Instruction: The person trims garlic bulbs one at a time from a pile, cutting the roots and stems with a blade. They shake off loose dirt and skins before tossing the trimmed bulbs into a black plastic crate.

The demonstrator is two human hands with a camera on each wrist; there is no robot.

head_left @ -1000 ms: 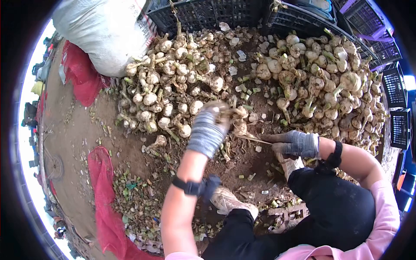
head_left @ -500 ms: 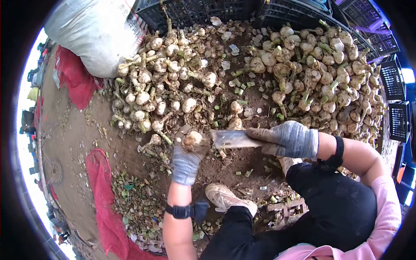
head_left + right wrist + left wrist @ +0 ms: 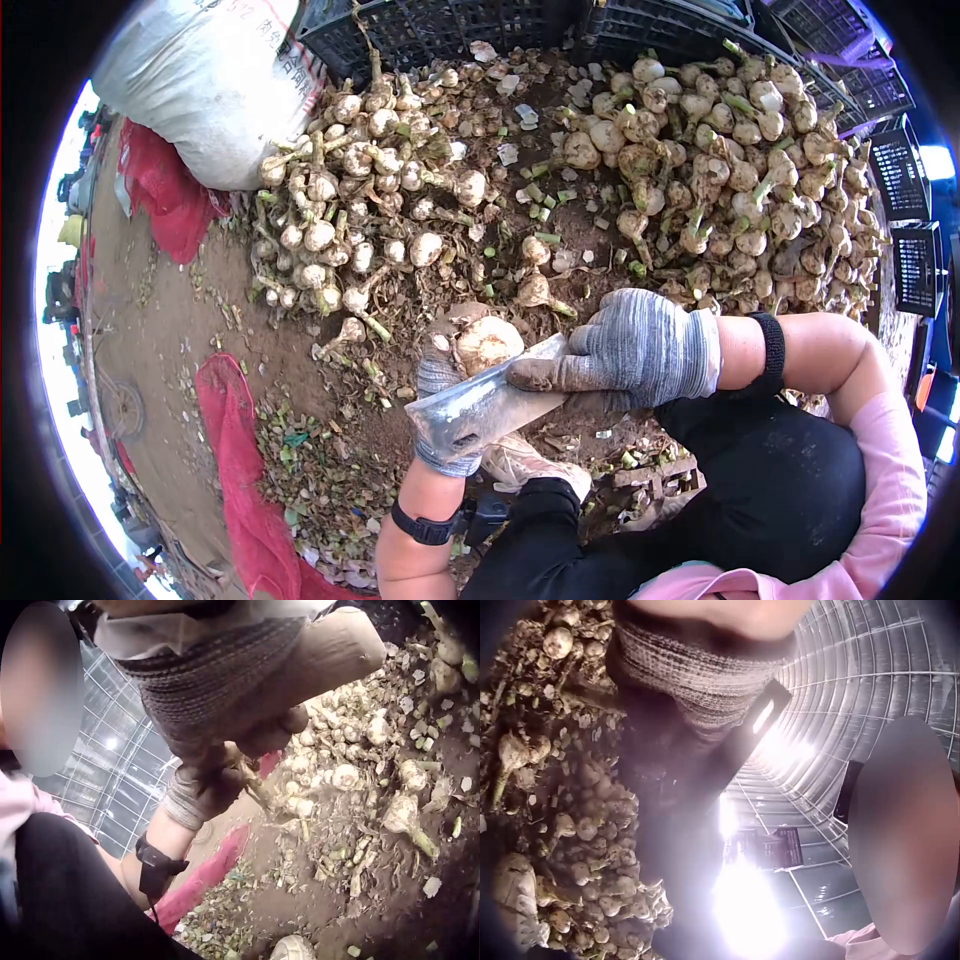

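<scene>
My gloved left hand point(image 3: 440, 365) holds a garlic bulb point(image 3: 488, 345) with its root side facing up in the head view. My gloved right hand point(image 3: 635, 350) grips a cleaver, its broad blade point(image 3: 480, 405) slanting across in front of the left hand and close beside the bulb. A thick wooden handle point(image 3: 345, 652) juts from the right fist in the right wrist view. In the left wrist view the left hand point(image 3: 667, 742) is dark, and the blade point(image 3: 739, 746) with its slot passes behind it. Two garlic plants point(image 3: 535, 285) lie on the soil beyond the hands.
One heap of garlic point(image 3: 360, 180) lies at the left, a larger heap point(image 3: 740, 180) at the right. Black crates point(image 3: 440, 40) and a white sack point(image 3: 215, 90) stand behind. Red netting point(image 3: 240, 470) and trimmings lie left; a shoe point(image 3: 530, 465) is below the hands.
The left hand moved back from the left heap toward the body with a garlic bulb. The cleaver swung from right of the left hand to across its front, and the right hand came nearer.
</scene>
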